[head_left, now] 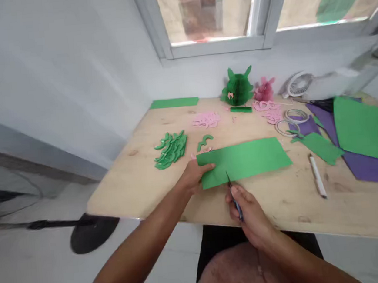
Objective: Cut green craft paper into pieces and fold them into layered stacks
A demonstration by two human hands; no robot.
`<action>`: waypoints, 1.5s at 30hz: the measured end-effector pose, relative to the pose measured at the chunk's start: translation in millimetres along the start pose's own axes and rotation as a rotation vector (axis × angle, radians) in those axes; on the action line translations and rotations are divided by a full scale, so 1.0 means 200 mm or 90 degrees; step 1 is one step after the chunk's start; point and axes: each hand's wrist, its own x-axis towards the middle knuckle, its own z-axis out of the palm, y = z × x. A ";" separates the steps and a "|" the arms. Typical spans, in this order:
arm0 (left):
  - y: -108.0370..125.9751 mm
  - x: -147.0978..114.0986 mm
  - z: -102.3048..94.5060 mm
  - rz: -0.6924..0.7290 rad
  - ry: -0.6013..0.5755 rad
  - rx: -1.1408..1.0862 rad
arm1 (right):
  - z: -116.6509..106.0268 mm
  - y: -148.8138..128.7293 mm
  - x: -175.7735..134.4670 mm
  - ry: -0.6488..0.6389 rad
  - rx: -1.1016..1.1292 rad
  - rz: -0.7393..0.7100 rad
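Observation:
My left hand (pixel 196 174) pinches the left end of a green paper strip (pixel 249 158), thumb on top. The strip is held above the table and reaches out to the right. In my right hand (pixel 246 204) is a pair of scissors (pixel 235 201), its blades at the strip's near edge, a little right of my left hand. Whether the blades are parted is too small to tell. Behind the strip lie curved green paper pieces (pixel 204 142). A pile of green paper cutouts (pixel 171 149) rests farther left.
Pink cutouts (pixel 206 119) lie mid-table. Toward the window stand a green paper figure (pixel 237 87), a pink one (pixel 264 89) and a white fan (pixel 299 84). To the right are tape rolls (pixel 288 127), a white marker (pixel 317 177), green sheets (pixel 367 127) and purple sheets (pixel 374 166).

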 end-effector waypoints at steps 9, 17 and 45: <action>0.01 0.01 0.01 -0.003 0.007 -0.009 | 0.00 -0.01 0.01 -0.014 0.026 -0.001; 0.00 0.01 0.01 -0.009 0.022 -0.005 | 0.00 0.00 0.01 -0.012 0.024 -0.006; 0.01 0.00 0.01 0.001 0.005 0.005 | 0.00 0.00 0.01 -0.007 0.013 -0.013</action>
